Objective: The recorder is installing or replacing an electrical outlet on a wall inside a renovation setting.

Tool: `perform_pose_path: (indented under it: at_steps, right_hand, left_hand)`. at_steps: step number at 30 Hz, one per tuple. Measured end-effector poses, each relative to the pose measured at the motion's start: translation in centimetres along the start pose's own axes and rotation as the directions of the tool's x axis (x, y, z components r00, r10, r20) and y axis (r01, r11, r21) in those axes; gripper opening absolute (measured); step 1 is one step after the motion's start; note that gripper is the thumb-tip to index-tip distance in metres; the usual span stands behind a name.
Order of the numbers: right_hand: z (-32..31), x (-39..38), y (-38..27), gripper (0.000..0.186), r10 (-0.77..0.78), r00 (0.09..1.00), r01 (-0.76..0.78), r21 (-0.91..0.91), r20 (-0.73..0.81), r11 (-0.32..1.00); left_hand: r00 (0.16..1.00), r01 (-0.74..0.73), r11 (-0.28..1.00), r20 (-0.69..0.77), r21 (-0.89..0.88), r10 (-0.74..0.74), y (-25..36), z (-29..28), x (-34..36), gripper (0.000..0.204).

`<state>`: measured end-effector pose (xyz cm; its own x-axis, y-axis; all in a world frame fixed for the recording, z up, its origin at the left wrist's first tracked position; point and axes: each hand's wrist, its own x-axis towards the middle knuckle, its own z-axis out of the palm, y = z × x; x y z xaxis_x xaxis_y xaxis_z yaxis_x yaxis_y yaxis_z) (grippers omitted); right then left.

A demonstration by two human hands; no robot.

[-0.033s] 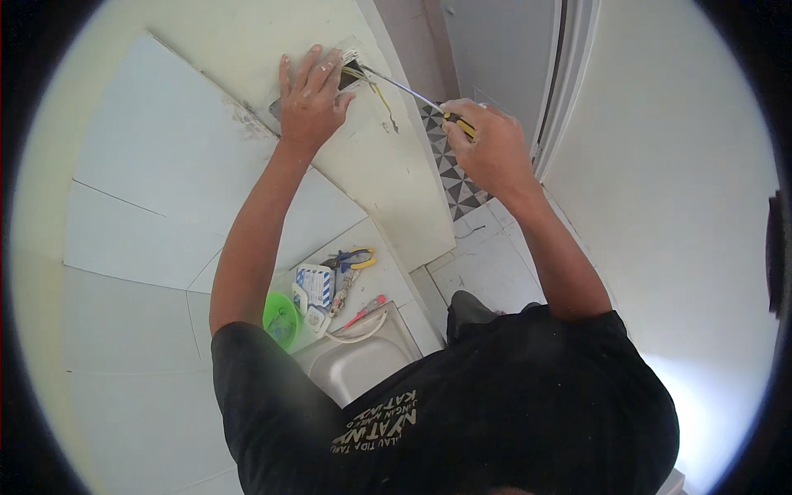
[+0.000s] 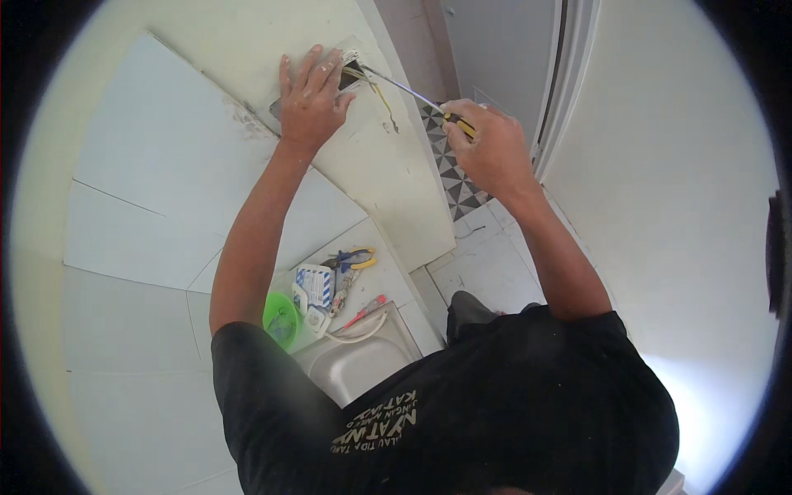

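My right hand (image 2: pixel 488 148) is wrapped round the yellow-and-black handle of a long screwdriver (image 2: pixel 412 94). The screwdriver's tip reaches the edge of a dark wall box opening (image 2: pixel 351 76). Flat against the cream wall (image 2: pixel 404 177), just left of that opening, lies my left hand (image 2: pixel 311 103) with its fingers spread. A grey flat piece (image 2: pixel 275 109) shows partly beside it, mostly covered by the hand. Yellowish wires (image 2: pixel 381 99) hang out of the opening and down the wall. What the tip touches inside is too small to make out.
Below are a steel sink (image 2: pixel 367 363) with a pale hose (image 2: pixel 359 334), a green container (image 2: pixel 281 322), pliers (image 2: pixel 353 258), a red screwdriver (image 2: pixel 365 311) and a blue-and-white package (image 2: pixel 314 285). A grey door (image 2: pixel 511 58) stands at the far right, past patterned floor tiles (image 2: pixel 454 177).
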<state>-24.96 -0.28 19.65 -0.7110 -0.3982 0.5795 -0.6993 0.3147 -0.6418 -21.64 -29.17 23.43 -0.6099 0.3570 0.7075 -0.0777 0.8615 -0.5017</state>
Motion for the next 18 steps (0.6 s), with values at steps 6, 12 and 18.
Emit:
perform_pose_path:
  at_steps: [6, 12, 18]
  right_hand:
    - [-0.03, 0.13, 0.12, 0.024, 0.006, 0.999, -0.006, -0.008, 0.031, 1.000]
    - [-0.03, 0.16, -0.17, 0.022, 0.014, 1.000, -0.014, -0.009, 0.014, 1.000]
    - [-0.22, 0.18, -0.39, 0.023, 0.021, 0.999, -0.020, -0.062, 0.026, 0.998]
  left_hand:
    - [1.000, -0.007, 1.000, 0.001, -0.011, 0.008, -0.08, -0.05, 0.06, 0.058]
    - [1.000, -0.007, 1.000, 0.002, -0.021, 0.007, -0.09, 0.03, 0.04, 0.059]
    - [1.000, -0.003, 1.000, 0.013, -0.010, 0.003, -0.14, 0.09, -0.01, 0.058]
